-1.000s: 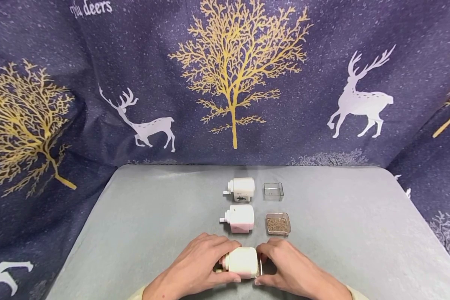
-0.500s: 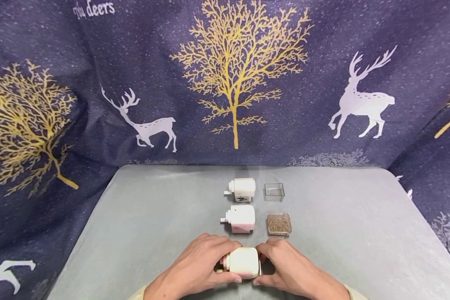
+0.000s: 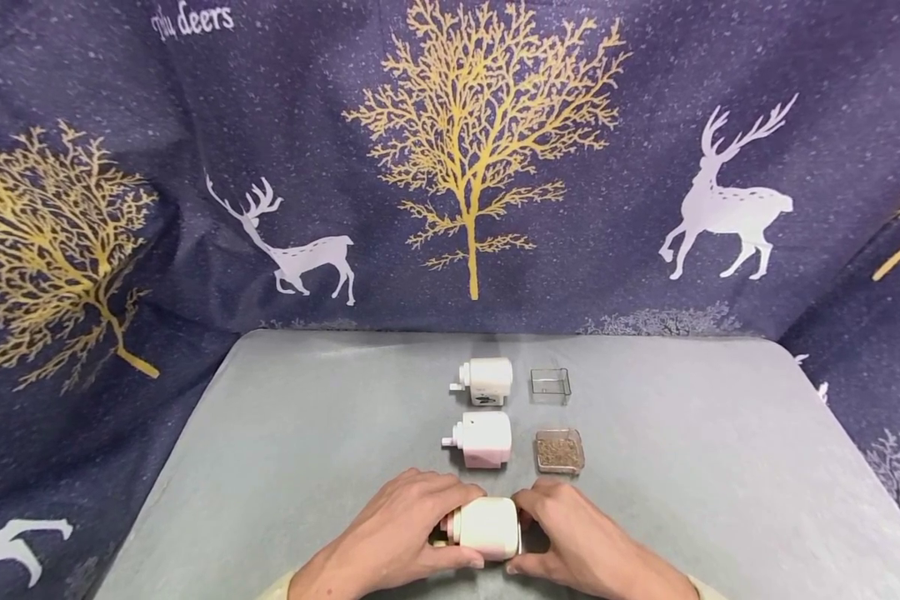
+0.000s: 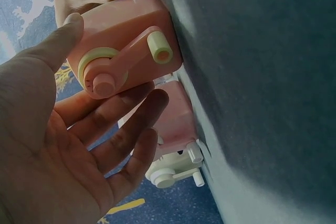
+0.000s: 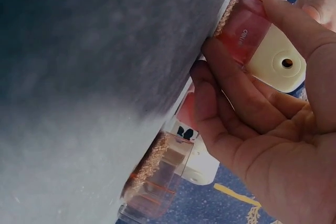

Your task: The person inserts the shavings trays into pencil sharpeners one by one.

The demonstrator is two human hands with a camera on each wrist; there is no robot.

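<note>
A cream and pink crank pencil sharpener (image 3: 487, 527) lies at the near side of the table, between both hands. My left hand (image 3: 397, 525) holds its crank end, thumb on one side and fingers on the other. In the left wrist view the pink crank (image 4: 131, 51) shows, with its yellow knob. My right hand (image 3: 577, 533) pinches the opposite end, where the clear shavings drawer (image 5: 247, 32) sits in the body. Shavings show through that drawer, and beside it is the round pencil hole (image 5: 287, 63).
Behind stand a white and pink sharpener (image 3: 486, 439) and a white one (image 3: 489, 381), cranks to the left. To their right lie a clear drawer with shavings (image 3: 558, 452) and another clear drawer (image 3: 551, 371). A patterned cloth (image 3: 270, 167) hangs behind the table (image 3: 307, 400).
One second ago the near sharpener's drawer stuck out slightly; my right hand has moved a little left, and the drawer now sits closer to the body. My left hand keeps its hold.
</note>
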